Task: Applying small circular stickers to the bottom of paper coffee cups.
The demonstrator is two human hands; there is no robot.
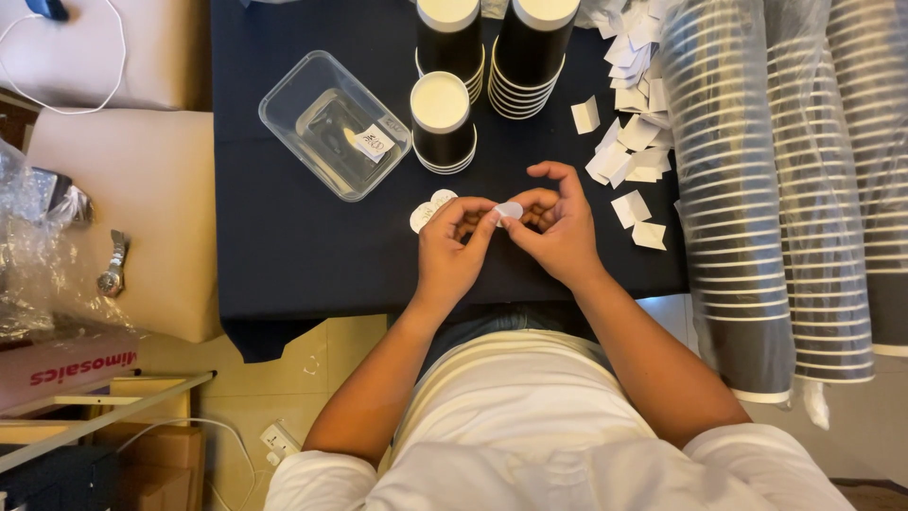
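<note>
You hold a small round white sticker (509, 209) between both hands, just above the near middle of the dark navy tablecloth (284, 237). Your left hand (452, 248) pinches the sticker's left edge with thumb and forefinger, the other fingers curled under. Your right hand (560, 227) grips the sticker's right edge the same way, fingertips closed narrowly on it, with the forefinger arched high over the rest. The two hands touch at the fingertips.

Just left of your left hand, two more round white stickers (427, 209) lie flat on the cloth, overlapping each other. Beyond them stands a short stack of black paper cups with white insides (442, 121), open end up. Behind that stack, two taller stacks of the same black cups (492, 47) stand mouth down at the far edge. To the left of the cups sits a clear rectangular plastic container (333, 125) with a small white square label inside it.

To the right of your right hand, a scatter of white square backing papers (629, 142) spreads over the cloth up to the far edge. At the right side, long sleeves of black cups wrapped in clear plastic (747, 189) lie across the table. On the beige cushioned seat at the left rests a silver wristwatch (113, 265).
</note>
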